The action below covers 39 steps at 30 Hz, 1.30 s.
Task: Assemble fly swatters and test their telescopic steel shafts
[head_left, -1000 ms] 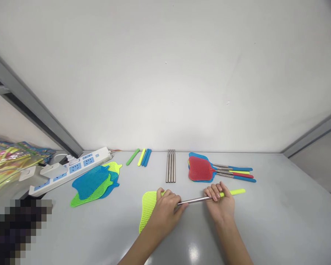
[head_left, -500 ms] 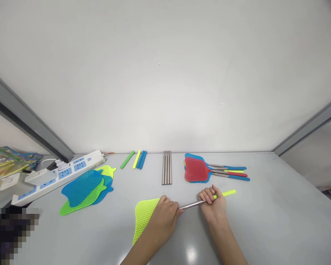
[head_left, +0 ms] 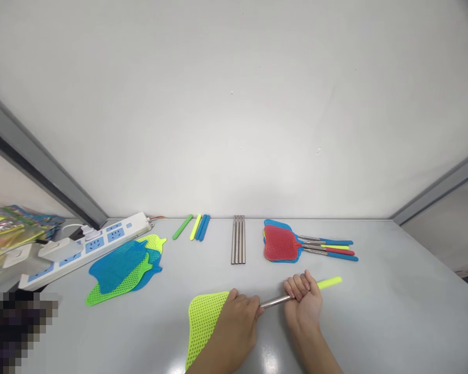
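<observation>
A yellow-green fly swatter [head_left: 205, 318] lies across both my hands, low in front of me. My left hand [head_left: 238, 324] is closed round the joint of its mesh head and metal rod, which it hides. Farther right, my right hand [head_left: 303, 301] wraps its fingers round the swatter where the metal rod [head_left: 275, 302] meets the yellow grip [head_left: 331, 282]. The end of that grip sticks out to the right. Beyond my right hand lies a stack of fly swatters, a red one [head_left: 281, 243] on top, grips pointing right.
Several metal rods [head_left: 238, 240] lie side by side near the wall. Left of them are loose grips: green [head_left: 182, 227], yellow [head_left: 195, 227] and blue [head_left: 204, 227]. Loose mesh heads [head_left: 117, 266] overlap beside a power strip [head_left: 101, 241]. Plastic packaging [head_left: 11, 223] sits far left.
Both hands and the held swatter appear slightly lower and to the right. The whole view has also shifted a little. Both hands keep their hold.
</observation>
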Motion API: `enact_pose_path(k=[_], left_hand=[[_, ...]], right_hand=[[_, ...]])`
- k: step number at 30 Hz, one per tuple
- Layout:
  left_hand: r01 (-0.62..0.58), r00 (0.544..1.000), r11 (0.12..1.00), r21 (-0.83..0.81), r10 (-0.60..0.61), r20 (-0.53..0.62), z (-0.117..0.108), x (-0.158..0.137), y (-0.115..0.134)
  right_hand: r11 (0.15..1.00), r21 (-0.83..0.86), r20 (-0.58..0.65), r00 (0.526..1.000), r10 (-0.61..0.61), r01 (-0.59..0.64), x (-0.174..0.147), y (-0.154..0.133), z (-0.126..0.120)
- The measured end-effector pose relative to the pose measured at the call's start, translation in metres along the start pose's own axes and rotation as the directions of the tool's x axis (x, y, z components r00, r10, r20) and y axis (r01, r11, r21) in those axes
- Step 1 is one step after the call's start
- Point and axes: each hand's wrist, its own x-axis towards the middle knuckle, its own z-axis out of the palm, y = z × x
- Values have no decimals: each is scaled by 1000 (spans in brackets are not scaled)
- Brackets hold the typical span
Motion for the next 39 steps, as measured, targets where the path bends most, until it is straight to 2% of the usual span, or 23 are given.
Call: enact_pose_path(k=[9, 18, 26, 33, 36, 39], left_hand=[[23, 1000, 999, 22, -22, -1, -2, -2, 3], [38, 999, 999, 11, -38, -4, -1, -2, 6], [17, 1000, 1000, -14, -17, 12, 4, 1, 13], [23, 1000, 999, -38, -23, 14, 7, 5, 16], [28, 1000, 998, -59, -28, 9, 7, 5, 13], [27, 1000, 995, -97, -29, -14, 4, 6, 10]], right_hand=[[998, -62, 34, 999, -29, 31, -6, 4, 1], [999, 16, -16, 999, 28, -27, -16, 8, 9], [998, -1, -10, 998, 61, -61, -30, 16, 9], [995, -36, -8, 996, 94, -94, -28, 26, 3], [989, 16, -9, 989, 145, -145, -24, 24, 3], [974, 53, 59, 975, 216, -219, -19, 21, 3]])
